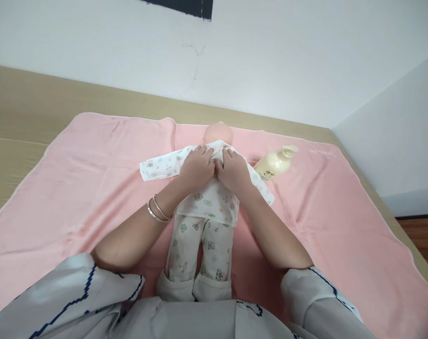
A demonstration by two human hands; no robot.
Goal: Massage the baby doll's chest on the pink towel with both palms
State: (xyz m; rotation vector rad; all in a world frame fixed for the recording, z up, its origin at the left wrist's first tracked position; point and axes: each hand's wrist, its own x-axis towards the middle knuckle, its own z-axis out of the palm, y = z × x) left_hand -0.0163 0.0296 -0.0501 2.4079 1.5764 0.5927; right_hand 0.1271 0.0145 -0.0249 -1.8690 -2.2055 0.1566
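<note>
A baby doll [217, 133] lies stretched out with its smooth head away from me; its face does not show. It wears a white printed top [209, 202] and matching trousers [185, 249] with turned-up cuffs at the feet. My left hand [197, 167] rests on the upper part of the top, fingers stretched out. Beside it, my right hand [234, 173] lies on the same area, fingers extended and thumb close to the left thumb. Both sleeves of the top spread out sideways. A cream pump bottle [275, 164] lies on its side right of the doll.
Under the doll a pink blanket [104, 188] covers most of a wooden table [19, 103]. A white wall [270, 61] with a dark patch [189, 7] rises behind the table. Brown flooring [421, 238] shows beyond the table's right edge.
</note>
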